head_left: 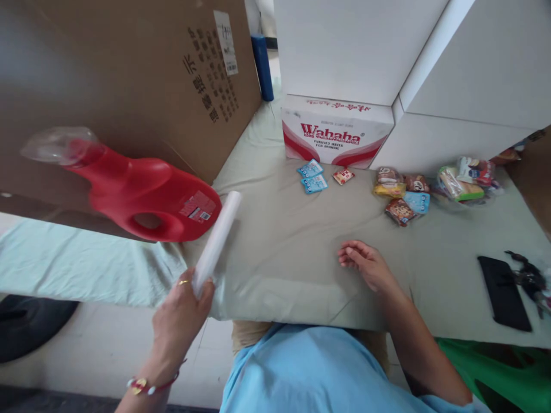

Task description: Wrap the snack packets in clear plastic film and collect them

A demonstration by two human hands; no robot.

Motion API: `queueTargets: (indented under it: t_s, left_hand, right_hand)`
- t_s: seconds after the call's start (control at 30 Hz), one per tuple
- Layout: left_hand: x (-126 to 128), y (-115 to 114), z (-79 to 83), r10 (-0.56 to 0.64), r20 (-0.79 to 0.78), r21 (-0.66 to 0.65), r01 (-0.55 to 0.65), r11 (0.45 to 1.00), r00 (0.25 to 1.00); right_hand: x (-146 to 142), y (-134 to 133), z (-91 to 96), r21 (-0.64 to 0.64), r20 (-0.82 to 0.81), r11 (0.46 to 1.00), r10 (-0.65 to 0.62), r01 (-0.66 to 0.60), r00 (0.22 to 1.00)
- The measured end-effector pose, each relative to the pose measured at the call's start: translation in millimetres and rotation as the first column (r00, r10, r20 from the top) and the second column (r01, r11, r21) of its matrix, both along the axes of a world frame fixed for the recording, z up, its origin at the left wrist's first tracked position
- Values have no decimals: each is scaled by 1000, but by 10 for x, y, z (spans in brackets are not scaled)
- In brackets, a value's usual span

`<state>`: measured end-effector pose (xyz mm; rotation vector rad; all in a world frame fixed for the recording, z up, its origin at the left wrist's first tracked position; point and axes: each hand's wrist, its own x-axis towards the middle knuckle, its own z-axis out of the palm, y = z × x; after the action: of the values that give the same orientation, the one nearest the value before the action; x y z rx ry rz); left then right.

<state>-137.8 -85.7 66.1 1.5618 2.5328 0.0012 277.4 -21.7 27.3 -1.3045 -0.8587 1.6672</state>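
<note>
My left hand (183,312) is closed round the lower end of a slim white roll (218,238), which looks like rolled thin plastic. The roll's far end points up and away, beside the base of a large red detergent jug (142,189) with a clear cap. My right hand (364,261) rests over the cloth-covered table (279,252), its fingers loosely curled and nothing visible in them. Beyond it lie two blue sachets (313,176) and a small red and cream packet (343,175).
A big brown carton (172,74) stands at the left. At the back is a white and red Wahaha water box (338,132). Wrapped snacks (401,211) and a clear bag of packets (465,180) lie at the right, with a black phone (504,292) and keys (531,278) nearer the edge.
</note>
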Motion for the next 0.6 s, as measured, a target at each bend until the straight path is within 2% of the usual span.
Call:
queueTargets:
  t_s: [0.13,0.2,0.3,0.4,0.43,0.5,0.57,0.6]
  left_hand:
    - [-209,145,-30,-31,-58,-33,29,999,998]
    - [-265,181,-84,-48,-82,-3,48,999,995]
    - [-274,180,-173,-83,-125,211,108,971,989]
    - [-202,118,-251,-90,-160,493,158,855,983]
    - [-162,96,-275,-118,-159,569,188,800,980]
    - [-58,81,-312,-294,-127,655,302,693,947]
    - [85,138,-332,-510,-31,676,394,623,860]
    - [173,203,-336,-593,35,667,423,614,805]
  right_hand:
    - [177,-39,25,14,73,997,-79,78,994]
    - [258,-38,30,24,128,995,-100,98,987]
    - [402,34,30,57,254,996,-85,73,964]
    - [550,273,30,149,435,989,-72,7,897]
    - [585,404,34,195,506,980,-79,-24,859]
    - [613,744,53,293,666,949,-114,-117,737]
    - [574,1153,87,348,827,900,-163,-262,538]
    - [535,1366,108,340,891,874,-180,-348,417]
